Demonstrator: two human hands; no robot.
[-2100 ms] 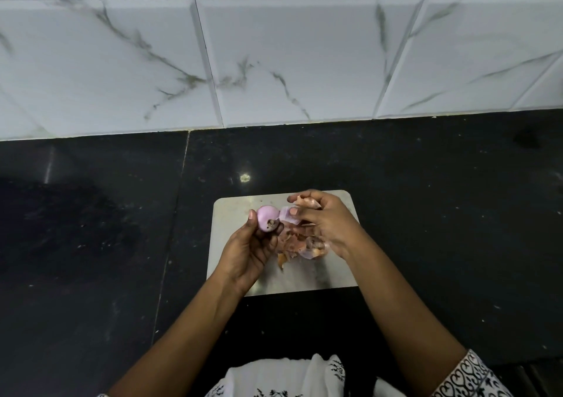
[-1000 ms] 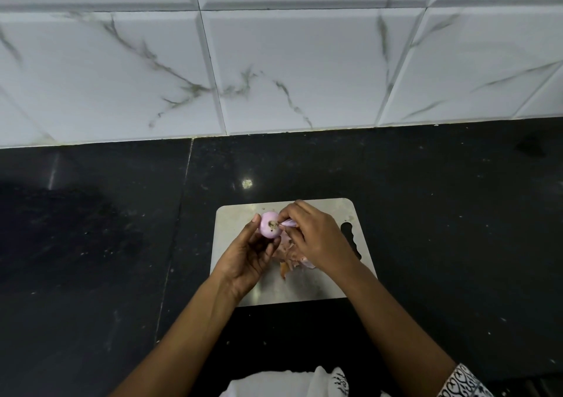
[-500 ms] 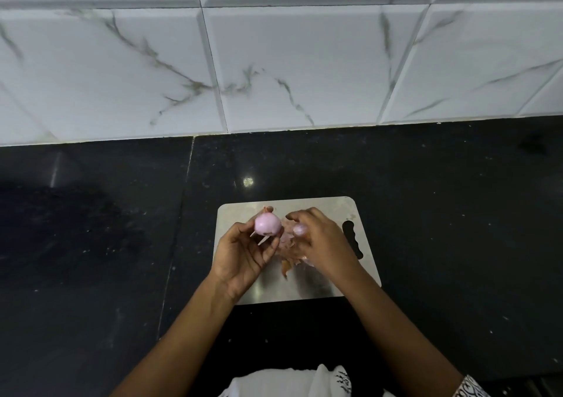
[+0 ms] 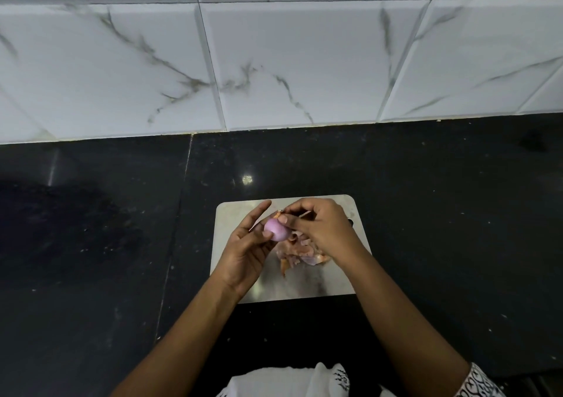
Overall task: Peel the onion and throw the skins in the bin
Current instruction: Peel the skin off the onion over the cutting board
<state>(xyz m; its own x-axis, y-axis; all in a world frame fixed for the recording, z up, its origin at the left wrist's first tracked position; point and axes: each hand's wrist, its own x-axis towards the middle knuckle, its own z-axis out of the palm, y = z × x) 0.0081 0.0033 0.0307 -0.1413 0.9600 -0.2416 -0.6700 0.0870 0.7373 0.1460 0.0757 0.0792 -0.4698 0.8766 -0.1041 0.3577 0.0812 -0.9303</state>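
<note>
onion [image 4: 275, 233] in L hand [image 4: 246, 252], R hand [image 4: 324, 229] pinching top

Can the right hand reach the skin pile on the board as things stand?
Probably yes: the right hand sits just above the skins, nothing between them, though it pinches a scrap.

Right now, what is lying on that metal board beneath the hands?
A pile of onion skins lies on the metal board. The left hand holds the onion above it. The right hand, pinching the onion's tip, covers the pile's right side, so more may lie there.
</note>
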